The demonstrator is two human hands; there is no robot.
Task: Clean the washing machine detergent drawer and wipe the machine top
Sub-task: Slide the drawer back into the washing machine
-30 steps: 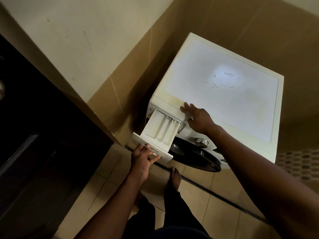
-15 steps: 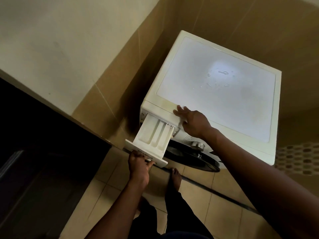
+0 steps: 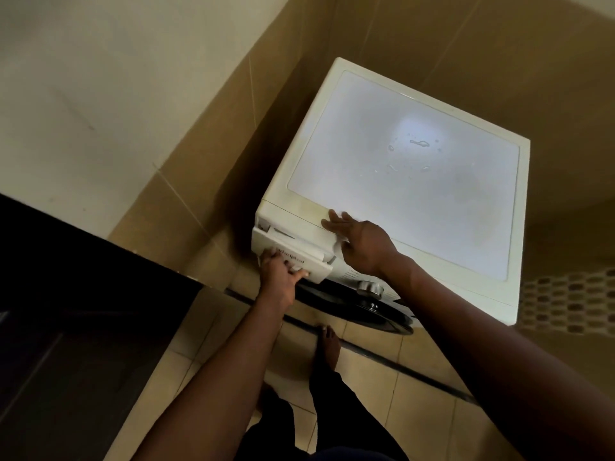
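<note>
Slid back since a moment ago: on the single white front-loading washing machine (image 3: 399, 194), the one white plastic detergent drawer (image 3: 296, 252), earlier well out, now sits almost flush at the top left corner. Two hands work it. The right hand (image 3: 361, 242) lies flat on the machine's front edge, grasping nothing; the left hand (image 3: 278, 277) grips the drawer front, fingers curled. A straight, level slide with the machine braced looks wisest. A few water droplets (image 3: 420, 143) dot the top.
</note>
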